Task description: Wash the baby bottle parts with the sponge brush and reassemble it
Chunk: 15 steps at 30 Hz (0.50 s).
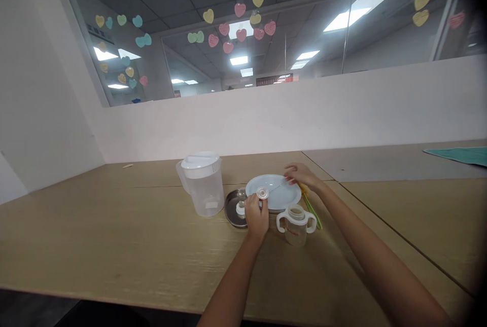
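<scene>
My left hand (257, 215) grips a small round white disc (262, 193), its flat face with rings turned toward me. A thin clear straw or tube (277, 186) runs from the disc to the right, and my right hand (300, 174) pinches its far end over the pale plate (251, 185). Close below stands a clear baby bottle (296, 233) with two white handles, its top uncovered. Left of my left hand, a steel bowl (231, 210) holds a white bottle part with a nipple (240, 208), partly hidden by the hand.
A clear pitcher (207, 190) with a white lid stands left of the bowl. A green-handled brush (312, 211) with a yellow head lies right of the plate, partly covered. A teal cloth (462, 155) is at the far right. A white wall (266, 119) rises behind the table.
</scene>
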Each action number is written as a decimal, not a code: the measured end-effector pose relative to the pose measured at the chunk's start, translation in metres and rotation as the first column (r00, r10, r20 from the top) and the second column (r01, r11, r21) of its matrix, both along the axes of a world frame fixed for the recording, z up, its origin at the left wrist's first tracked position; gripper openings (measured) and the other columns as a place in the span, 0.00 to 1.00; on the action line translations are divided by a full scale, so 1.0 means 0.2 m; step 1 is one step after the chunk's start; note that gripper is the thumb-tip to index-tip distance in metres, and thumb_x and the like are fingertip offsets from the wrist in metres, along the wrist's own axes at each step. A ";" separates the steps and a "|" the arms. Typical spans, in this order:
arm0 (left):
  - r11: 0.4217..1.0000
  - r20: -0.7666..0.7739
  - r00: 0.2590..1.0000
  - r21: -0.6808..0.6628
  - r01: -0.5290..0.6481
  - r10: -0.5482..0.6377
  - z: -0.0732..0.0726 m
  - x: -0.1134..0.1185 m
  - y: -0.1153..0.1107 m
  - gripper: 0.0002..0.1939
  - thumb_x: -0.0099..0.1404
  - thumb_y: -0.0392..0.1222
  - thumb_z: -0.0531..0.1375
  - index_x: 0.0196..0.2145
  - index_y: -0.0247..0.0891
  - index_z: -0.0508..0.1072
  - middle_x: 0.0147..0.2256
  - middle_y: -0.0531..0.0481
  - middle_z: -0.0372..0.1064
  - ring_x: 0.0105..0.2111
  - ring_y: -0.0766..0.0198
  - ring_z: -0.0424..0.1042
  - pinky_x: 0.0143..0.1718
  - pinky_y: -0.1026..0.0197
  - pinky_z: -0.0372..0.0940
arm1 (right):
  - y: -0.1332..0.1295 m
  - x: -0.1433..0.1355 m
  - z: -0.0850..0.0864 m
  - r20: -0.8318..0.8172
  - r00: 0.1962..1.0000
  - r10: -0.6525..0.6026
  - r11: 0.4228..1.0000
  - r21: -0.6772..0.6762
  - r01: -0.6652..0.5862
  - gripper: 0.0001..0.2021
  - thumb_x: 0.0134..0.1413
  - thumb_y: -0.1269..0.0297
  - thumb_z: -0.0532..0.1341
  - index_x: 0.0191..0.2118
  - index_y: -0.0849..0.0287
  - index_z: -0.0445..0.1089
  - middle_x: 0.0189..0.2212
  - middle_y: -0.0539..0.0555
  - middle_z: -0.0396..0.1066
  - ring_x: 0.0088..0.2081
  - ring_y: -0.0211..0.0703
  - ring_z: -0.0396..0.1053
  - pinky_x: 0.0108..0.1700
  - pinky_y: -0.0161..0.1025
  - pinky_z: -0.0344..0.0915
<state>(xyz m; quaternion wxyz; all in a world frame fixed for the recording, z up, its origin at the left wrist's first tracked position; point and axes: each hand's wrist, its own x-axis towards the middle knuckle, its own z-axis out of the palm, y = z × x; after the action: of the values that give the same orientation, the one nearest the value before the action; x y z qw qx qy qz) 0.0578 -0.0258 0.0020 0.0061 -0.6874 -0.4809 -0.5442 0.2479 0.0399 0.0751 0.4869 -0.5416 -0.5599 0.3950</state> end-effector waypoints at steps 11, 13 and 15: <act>0.995 -0.170 0.981 -0.014 -0.099 0.095 0.01 -0.02 0.01 0.14 0.67 0.37 0.47 0.33 0.38 0.71 0.33 0.47 0.69 0.37 0.58 0.64 0.39 0.57 0.56 | -0.18 -0.28 0.06 0.476 0.701 0.531 0.733 0.156 -0.662 0.12 0.46 0.58 0.59 0.32 0.62 0.72 0.32 0.51 0.72 0.37 0.41 0.68 0.40 0.36 0.62; 0.988 -0.243 0.958 0.006 -0.156 0.153 0.02 -0.02 0.00 0.14 0.67 0.39 0.47 0.34 0.39 0.71 0.33 0.47 0.69 0.37 0.57 0.63 0.39 0.56 0.55 | -0.17 -0.28 0.05 0.441 0.702 0.559 0.725 0.151 -0.672 0.13 0.47 0.57 0.58 0.32 0.62 0.71 0.32 0.52 0.72 0.37 0.41 0.68 0.40 0.36 0.62; 0.983 -0.324 0.929 0.035 -0.178 0.180 0.03 -0.02 -0.02 0.13 0.67 0.39 0.47 0.37 0.39 0.71 0.35 0.46 0.68 0.38 0.57 0.62 0.40 0.55 0.55 | -0.17 -0.26 0.05 0.434 0.689 0.580 0.719 0.124 -0.684 0.13 0.47 0.57 0.58 0.33 0.61 0.71 0.33 0.52 0.73 0.36 0.40 0.68 0.39 0.35 0.62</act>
<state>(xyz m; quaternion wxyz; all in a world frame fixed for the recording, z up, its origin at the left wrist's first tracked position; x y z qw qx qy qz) 0.0544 -0.0291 0.0082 0.1369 -0.7209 -0.5326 -0.4218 0.1950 0.0064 0.0854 0.2765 -0.3027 -0.8425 0.3494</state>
